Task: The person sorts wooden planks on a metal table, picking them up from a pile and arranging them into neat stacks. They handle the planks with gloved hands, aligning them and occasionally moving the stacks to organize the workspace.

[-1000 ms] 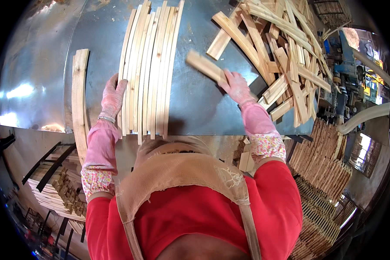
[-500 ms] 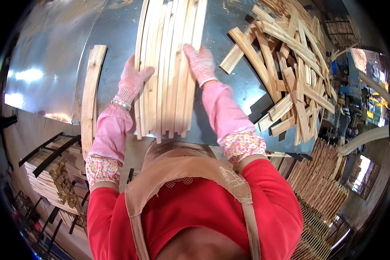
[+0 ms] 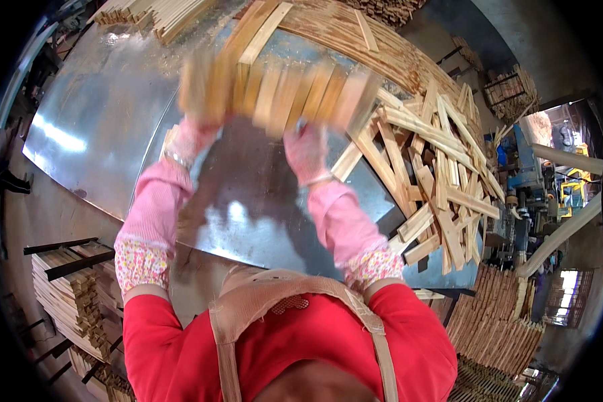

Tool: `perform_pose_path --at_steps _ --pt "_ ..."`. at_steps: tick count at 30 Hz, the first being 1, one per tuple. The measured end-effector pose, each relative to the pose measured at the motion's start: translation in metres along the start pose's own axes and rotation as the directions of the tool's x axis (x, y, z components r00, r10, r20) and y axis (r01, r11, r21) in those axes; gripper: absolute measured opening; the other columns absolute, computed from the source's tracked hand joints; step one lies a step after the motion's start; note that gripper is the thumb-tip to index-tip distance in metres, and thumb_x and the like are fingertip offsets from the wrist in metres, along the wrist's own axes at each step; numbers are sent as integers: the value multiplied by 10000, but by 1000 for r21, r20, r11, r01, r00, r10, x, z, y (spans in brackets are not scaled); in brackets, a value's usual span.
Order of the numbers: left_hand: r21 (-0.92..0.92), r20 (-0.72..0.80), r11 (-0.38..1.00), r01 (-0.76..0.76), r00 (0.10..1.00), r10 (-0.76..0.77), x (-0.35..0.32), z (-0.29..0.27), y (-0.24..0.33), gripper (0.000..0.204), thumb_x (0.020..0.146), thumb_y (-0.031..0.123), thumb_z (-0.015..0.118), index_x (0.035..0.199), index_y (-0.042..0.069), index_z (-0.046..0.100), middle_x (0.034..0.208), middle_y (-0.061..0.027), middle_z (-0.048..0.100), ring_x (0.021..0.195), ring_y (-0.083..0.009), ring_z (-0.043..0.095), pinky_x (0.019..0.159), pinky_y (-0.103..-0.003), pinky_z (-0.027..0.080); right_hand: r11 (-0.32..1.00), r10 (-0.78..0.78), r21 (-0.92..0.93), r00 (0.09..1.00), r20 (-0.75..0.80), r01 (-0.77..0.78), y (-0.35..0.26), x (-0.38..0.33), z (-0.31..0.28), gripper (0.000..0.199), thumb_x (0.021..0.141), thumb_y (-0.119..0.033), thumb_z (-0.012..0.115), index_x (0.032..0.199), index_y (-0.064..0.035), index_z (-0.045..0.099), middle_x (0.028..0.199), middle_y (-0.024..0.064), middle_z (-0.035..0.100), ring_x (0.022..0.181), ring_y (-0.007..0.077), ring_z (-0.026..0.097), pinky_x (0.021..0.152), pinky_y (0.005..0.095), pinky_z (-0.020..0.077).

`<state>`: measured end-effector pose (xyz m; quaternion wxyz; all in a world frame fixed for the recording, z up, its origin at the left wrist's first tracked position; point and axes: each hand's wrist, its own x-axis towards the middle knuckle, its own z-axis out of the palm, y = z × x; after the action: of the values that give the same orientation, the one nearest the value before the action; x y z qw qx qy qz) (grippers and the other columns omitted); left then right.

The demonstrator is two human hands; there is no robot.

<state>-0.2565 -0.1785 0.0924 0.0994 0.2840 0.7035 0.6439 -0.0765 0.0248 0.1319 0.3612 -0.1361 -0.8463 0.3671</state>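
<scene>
A side-by-side bundle of wooden strips [image 3: 278, 95] is lifted and tilted above the metal table [image 3: 104, 171], its cut ends facing me. Motion blurs it, most of all at both sides. My left hand [image 3: 193, 139], in a pink glove, grips the bundle near its left lower edge, the fingers hidden behind the wood. With its fingers closed at the bundle's lower edge, my right hand [image 3: 307, 151], gloved the same way, holds it right of the middle. A dark shadow of bundle and arms falls on the metal.
Loose strips lie crisscrossed in a pile [image 3: 442, 167] on the table's right side. Neat strips [image 3: 157, 17] sit at the far left edge, and a rough wooden board [image 3: 328, 27] spans the far side. Stacked wood stands at lower left [image 3: 70, 301] and lower right [image 3: 492, 311].
The bundle was lying lengthwise between my hands; now it is raised and tipped so its ends show. My view has shifted, showing more of the table's far side.
</scene>
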Motion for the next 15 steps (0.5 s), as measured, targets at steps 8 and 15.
perform_pose_path --at_steps 8,15 --pt "670 104 720 183 936 -336 -135 -41 -86 841 983 207 731 1679 68 281 1614 -129 507 1486 -288 497 1253 -439 380 729 376 378 795 477 -571 0 -137 40 662 1021 -286 666 1566 15 441 1513 219 560 1388 349 555 1152 489 470" --pt "928 293 363 -81 760 -580 -204 -80 -108 1021 884 229 766 1721 52 210 1668 -167 460 1534 -337 456 1272 -425 372 805 143 -471 653 743 360 109 -267 58 919 878 -355 718 1607 86 373 1626 285 465 1536 506 389 1240 567 362"
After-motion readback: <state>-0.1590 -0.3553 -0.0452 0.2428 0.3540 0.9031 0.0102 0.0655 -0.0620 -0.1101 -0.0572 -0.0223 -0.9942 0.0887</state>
